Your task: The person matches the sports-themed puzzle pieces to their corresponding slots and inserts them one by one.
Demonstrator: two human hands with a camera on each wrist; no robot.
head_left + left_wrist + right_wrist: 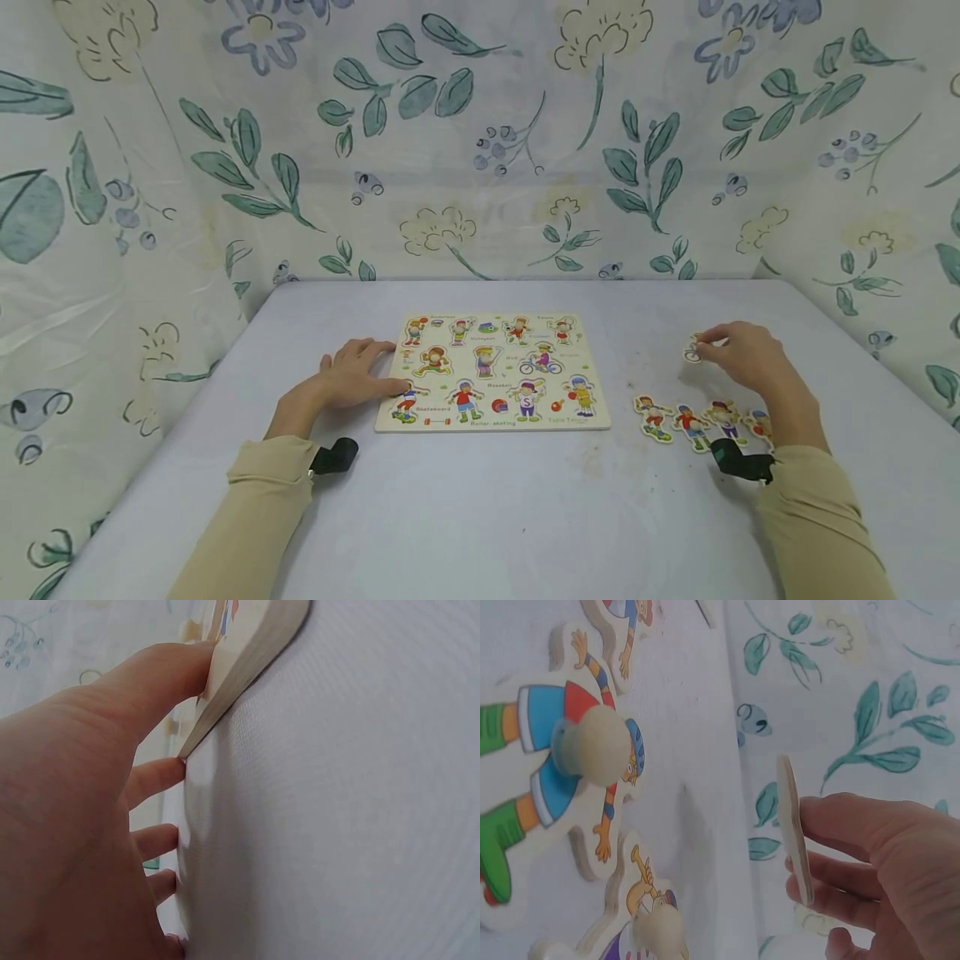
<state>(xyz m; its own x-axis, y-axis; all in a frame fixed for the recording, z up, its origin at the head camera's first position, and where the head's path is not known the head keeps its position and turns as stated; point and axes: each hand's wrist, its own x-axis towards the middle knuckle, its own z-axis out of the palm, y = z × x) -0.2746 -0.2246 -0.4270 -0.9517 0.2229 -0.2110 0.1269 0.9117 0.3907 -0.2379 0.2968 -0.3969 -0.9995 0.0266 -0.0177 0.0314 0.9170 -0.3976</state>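
A cream wooden puzzle board (450,428) with sports figures lies in the middle of the table. At its left edge rests my left hand (341,382), thumb on the top face; in the left wrist view its index fingertip (178,769) touches the board's edge and the other fingers are spread. My right hand (741,358) pinches a small wooden puzzle piece (691,348), apparently a cyclist figure, raised above the table right of the board. The right wrist view shows this puzzle piece (793,832) edge-on between thumb and fingers, its picture hidden.
Several loose pieces lie below my right hand: a skateboarder piece (654,418), a roller-skater piece (692,427), a baseball-player piece (725,421) and one partly hidden by the wrist. Round knobs (604,746) stand up from them. A floral cloth (517,208) hangs behind the white table (480,517).
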